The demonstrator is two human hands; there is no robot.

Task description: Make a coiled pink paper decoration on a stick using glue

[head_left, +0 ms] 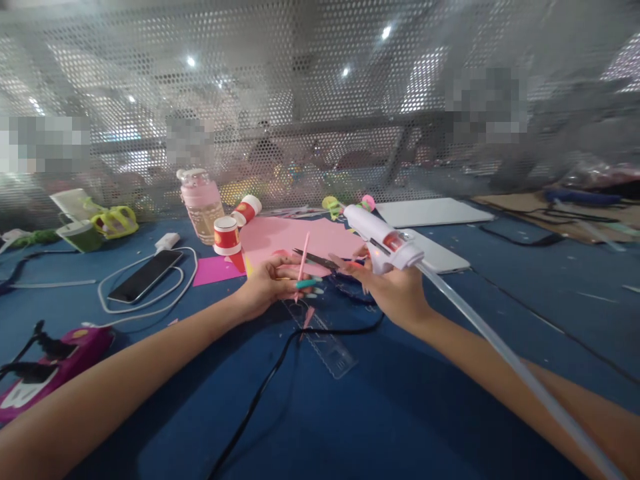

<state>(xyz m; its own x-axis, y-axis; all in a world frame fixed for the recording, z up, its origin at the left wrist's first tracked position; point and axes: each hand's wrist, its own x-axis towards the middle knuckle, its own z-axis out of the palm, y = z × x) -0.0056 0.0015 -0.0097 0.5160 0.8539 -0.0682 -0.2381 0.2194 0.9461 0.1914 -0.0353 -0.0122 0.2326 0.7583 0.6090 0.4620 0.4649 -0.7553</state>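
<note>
My left hand (267, 288) is closed on a thin pink paper stick (303, 263), which stands nearly upright between the fingers. Facing it, my right hand (400, 293) grips a pair of scissors (320, 259), their dark blades pointing left at the stick. A white glue gun (383, 237) sits at the top of my right hand, nozzle up to the left; whether the fingers also hold its handle is hidden. Its long clear glue stick (480, 327) runs over my right forearm. Below the hands lie a clear plastic ruler (330, 350) and a small pink scrap (309, 317).
Behind my hands lies a large pink paper sheet (270, 233), with red-and-white paper cups (227, 237) and a pink bottle (203, 207) beside it. To the left are a phone (145, 277) and a purple power strip (65, 367). A black cable (273, 373) crosses the blue table (390, 413).
</note>
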